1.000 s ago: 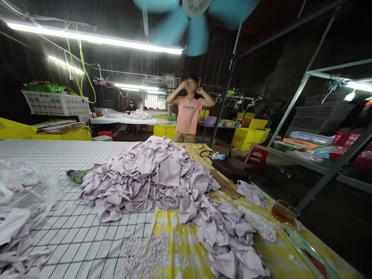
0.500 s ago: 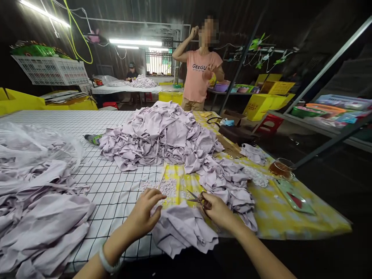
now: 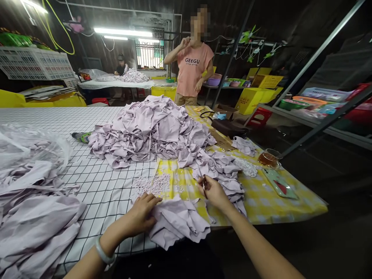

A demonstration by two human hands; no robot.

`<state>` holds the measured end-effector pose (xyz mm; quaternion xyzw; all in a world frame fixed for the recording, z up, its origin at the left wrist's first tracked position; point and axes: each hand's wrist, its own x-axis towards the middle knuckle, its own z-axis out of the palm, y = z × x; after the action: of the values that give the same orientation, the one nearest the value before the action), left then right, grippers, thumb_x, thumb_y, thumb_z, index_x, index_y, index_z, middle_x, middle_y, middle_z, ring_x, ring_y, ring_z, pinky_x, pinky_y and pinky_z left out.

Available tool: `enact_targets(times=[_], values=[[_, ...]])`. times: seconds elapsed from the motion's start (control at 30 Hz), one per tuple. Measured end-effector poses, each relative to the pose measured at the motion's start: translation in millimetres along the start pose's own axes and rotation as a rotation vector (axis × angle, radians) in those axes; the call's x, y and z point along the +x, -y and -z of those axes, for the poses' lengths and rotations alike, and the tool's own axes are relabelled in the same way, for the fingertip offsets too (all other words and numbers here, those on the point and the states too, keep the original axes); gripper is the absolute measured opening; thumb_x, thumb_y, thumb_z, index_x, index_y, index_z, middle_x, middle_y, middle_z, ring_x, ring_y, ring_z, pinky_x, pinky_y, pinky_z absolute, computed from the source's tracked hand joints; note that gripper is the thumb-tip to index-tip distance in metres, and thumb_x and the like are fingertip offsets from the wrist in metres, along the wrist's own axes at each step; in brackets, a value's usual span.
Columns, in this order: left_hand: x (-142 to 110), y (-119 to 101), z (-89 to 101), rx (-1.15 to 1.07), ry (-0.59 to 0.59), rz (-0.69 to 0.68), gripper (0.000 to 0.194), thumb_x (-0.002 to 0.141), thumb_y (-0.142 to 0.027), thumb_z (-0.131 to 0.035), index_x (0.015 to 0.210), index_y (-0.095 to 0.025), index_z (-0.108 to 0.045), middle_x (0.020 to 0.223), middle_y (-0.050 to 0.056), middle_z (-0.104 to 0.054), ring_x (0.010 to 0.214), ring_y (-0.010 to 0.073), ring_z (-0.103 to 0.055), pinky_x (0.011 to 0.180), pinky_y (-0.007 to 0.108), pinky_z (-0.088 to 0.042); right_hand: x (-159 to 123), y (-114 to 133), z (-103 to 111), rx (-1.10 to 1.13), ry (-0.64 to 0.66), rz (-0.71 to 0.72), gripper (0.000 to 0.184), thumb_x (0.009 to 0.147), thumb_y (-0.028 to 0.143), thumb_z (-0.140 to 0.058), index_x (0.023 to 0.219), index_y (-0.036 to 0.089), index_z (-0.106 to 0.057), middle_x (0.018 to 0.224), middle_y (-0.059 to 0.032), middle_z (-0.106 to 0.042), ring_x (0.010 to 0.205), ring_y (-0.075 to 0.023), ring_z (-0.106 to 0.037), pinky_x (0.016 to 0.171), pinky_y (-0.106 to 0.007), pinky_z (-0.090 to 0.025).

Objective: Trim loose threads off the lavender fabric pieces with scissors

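Note:
My right hand (image 3: 214,194) is closed around small scissors (image 3: 204,185) with dark handles, their blades pointing up at the edge of a heap of lilac cloth pieces. One lilac cloth piece (image 3: 180,223) lies at the table's front edge, its lower part hanging over. At its left side rests my left hand (image 3: 142,214), fingers spread and lightly bent, with the fingertips touching the cloth. A pale bangle (image 3: 104,252) circles my left wrist. Small pale scraps (image 3: 154,184) are scattered just beyond the cloth piece.
A big lilac cloth pile (image 3: 151,128) stands mid-table. More cloth (image 3: 43,224) and clear plastic (image 3: 31,143) lie at left. A glass cup (image 3: 269,159) and a phone (image 3: 279,183) sit at right. A person in a pink shirt (image 3: 193,66) stands behind the table.
My left hand has come down onto the left side of the cloth piece. The scissors have turned from pointing left to pointing up. The standing person's lower arm has dropped, and the view has shifted.

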<state>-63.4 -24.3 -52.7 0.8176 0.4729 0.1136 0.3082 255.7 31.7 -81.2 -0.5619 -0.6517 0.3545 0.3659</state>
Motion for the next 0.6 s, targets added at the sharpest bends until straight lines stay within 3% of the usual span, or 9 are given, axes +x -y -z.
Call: enact_targets(times=[0.07,0.13,0.23,0.33,0.4,0.47,0.53,0.6], values=[[3.5,0.9,0.5,-0.061,-0.006,0.024,0.03,0.069,-0.009,-0.062,0.097,-0.019,-0.067,0.105,0.009,-0.064,0.102,0.0286,-0.052,0.095,0.048,-0.044,-5.1,13.1,-0.5,0.03,0.022,-0.003,0.018,0.081,0.036,-0.06,0.089,0.021,-0.056,0.088,-0.0046,-0.067,0.078,-0.02,-0.064,0.074,-0.032,-0.051],[8.2,-0.7,1.5,-0.137,-0.034,0.026,0.006,0.073,-0.013,-0.062,0.076,-0.018,-0.06,0.091,0.006,-0.06,0.092,0.0245,-0.051,0.088,0.042,-0.044,-18.9,27.9,-11.4,0.045,0.108,0.008,0.022,0.076,0.036,-0.07,0.088,0.021,-0.059,0.087,-0.0031,-0.068,0.078,-0.02,-0.064,0.073,-0.031,-0.051],[17.9,-10.6,6.6,-0.249,-0.079,0.031,0.018,0.088,-0.031,-0.057,0.076,-0.018,-0.053,0.081,0.003,-0.054,0.079,0.0184,-0.05,0.074,0.032,-0.045,-42.3,46.3,-39.6,0.039,0.233,0.033,0.035,0.063,0.034,-0.085,0.085,0.022,-0.06,0.087,-0.0017,-0.067,0.08,-0.0205,-0.062,0.073,-0.03,-0.05],[32.4,-27.6,17.6,-0.522,-0.097,0.04,0.035,0.096,-0.05,-0.05,0.082,-0.019,-0.048,0.074,-0.002,-0.048,0.067,0.0129,-0.048,0.062,0.025,-0.042,-47.7,59.4,-53.2,0.168,0.194,-0.007,0.031,0.07,0.038,-0.079,0.078,0.022,-0.054,0.077,0.0009,-0.06,0.07,-0.016,-0.055,0.064,-0.026,-0.046],[44.0,-39.3,27.5,-0.829,-0.097,0.042,0.041,0.092,-0.058,-0.056,0.083,-0.019,-0.047,0.07,-0.005,-0.044,0.059,0.0091,-0.043,0.055,0.021,-0.038,-39.5,70.8,-42.6,0.378,0.162,-0.077,0.032,0.074,0.04,-0.076,0.077,0.022,-0.05,0.067,0.0047,-0.051,0.058,-0.0113,-0.046,0.054,-0.023,-0.039],[55.8,-49.6,37.5,-1.042,-0.092,0.018,0.045,0.086,-0.06,-0.066,0.087,-0.018,-0.051,0.07,-0.005,-0.044,0.057,0.0073,-0.04,0.053,0.019,-0.033,-27.6,87.1,-19.0,0.598,0.137,-0.118,0.038,0.07,0.042,-0.08,0.08,0.023,-0.048,0.065,0.0069,-0.046,0.053,-0.009,-0.042,0.049,-0.021,-0.035],[66.9,-58.0,44.6,-1.054,0.012,-0.071,0.047,0.079,-0.057,-0.076,0.096,-0.017,-0.059,0.08,-0.002,-0.054,0.065,0.0091,-0.047,0.058,0.02,-0.038,-16.5,106.7,9.5,0.746,0.075,-0.085,0.04,0.067,0.04,-0.082,0.082,0.023,-0.049,0.069,0.0058,-0.049,0.056,-0.0095,-0.047,0.051,-0.021,-0.039],[77.0,-64.7,45.9,-0.982,0.201,-0.158,0.047,0.072,-0.046,-0.085,0.103,-0.017,-0.066,0.093,0.003,-0.062,0.077,0.0133,-0.054,0.068,0.024,-0.044,-7.8,124.7,35.3,0.807,-0.009,-0.009,0.038,0.065,0.038,-0.081,0.081,0.023,-0.05,0.074,0.0046,-0.053,0.06,-0.0105,-0.051,0.054,-0.022,-0.043]])
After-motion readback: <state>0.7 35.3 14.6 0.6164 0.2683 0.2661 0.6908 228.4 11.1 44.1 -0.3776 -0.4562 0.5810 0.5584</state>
